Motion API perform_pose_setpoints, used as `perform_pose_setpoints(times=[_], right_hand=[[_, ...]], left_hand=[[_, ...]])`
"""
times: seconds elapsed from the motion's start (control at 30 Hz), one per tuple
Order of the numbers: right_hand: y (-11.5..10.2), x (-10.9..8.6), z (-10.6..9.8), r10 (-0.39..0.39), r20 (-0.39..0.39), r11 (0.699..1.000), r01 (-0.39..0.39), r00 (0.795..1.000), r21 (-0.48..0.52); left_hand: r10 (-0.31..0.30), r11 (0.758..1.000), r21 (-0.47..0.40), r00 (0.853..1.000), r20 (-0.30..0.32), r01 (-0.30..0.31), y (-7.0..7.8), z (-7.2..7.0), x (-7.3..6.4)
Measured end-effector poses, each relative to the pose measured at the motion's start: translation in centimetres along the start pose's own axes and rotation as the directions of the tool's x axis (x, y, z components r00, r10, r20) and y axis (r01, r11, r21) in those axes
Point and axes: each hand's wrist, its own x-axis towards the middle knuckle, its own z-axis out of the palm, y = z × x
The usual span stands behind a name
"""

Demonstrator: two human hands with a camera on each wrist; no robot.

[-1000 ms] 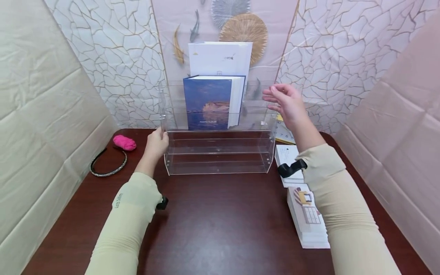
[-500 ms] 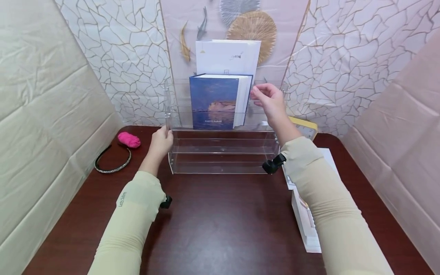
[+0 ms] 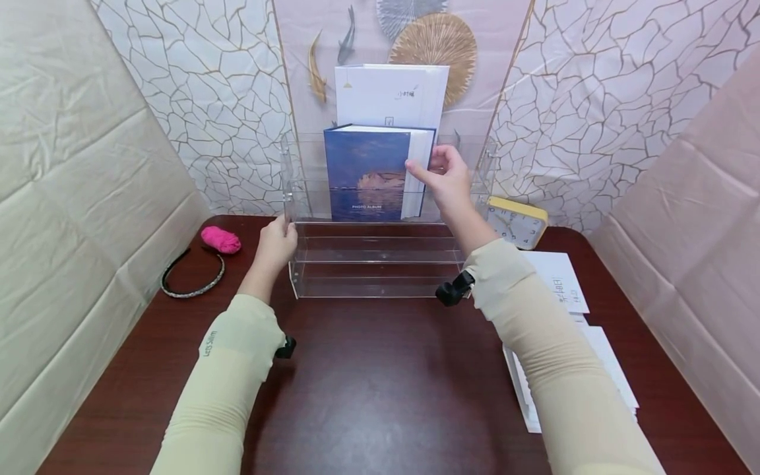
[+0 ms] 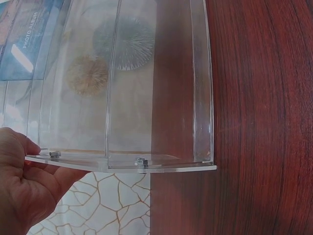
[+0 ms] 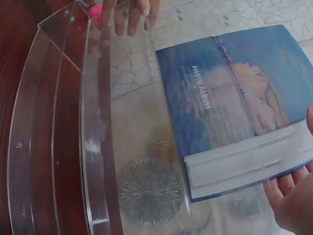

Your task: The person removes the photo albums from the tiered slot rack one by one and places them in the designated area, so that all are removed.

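A clear acrylic tiered rack (image 3: 380,262) stands at the back of the dark wooden table. My left hand (image 3: 276,244) grips its left side panel, the thumb inside and the fingers outside in the left wrist view (image 4: 34,178). On an upper tier a blue photo album (image 3: 368,175) with a seaside cliff picture stands upright. My right hand (image 3: 448,181) pinches the album's right edge, thumb at the front and fingers behind. In the right wrist view the album's white page edges (image 5: 244,156) lie between them. Behind it rises a taller white book (image 3: 380,92).
A yellow-framed clock (image 3: 516,223) stands right of the rack. White books (image 3: 558,280) lie in stacks at the right, partly hidden by my right sleeve. At the left lie a pink yarn bundle (image 3: 220,239) and a headband (image 3: 196,292).
My right hand has moved left from beside the rack to the album and taken hold of its right edge. My left hand keeps its grip on the rack. The album looks unmoved.
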Motion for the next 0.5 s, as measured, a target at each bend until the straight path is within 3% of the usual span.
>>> perform_pose_setpoints(times=[0.17, 0.33, 0.4, 0.5], right_hand=[[0.2, -0.1, 0.7, 0.028, 0.014, 0.979, -0.025, 1.000, -0.200], [0.0, -0.1, 1.2, 0.029, 0.031, 0.885, -0.011, 0.999, -0.466], [0.0, -0.2, 1.4, 0.018, 0.029, 0.857, 0.000, 0.999, -0.515], [0.0, -0.1, 1.5, 0.011, 0.020, 0.864, 0.000, 1.000, -0.504]], left_hand=[[0.002, 1.000, -0.008, 1.000, -0.005, -0.002, -0.1, -0.1, 0.0], [-0.005, 1.000, -0.017, 1.000, -0.003, 0.005, -0.2, -0.3, 0.0], [-0.011, 1.000, -0.026, 1.000, 0.003, 0.011, -0.1, -0.3, 0.0], [-0.020, 0.999, -0.037, 1.000, 0.016, 0.020, 0.0, -0.2, 0.0]])
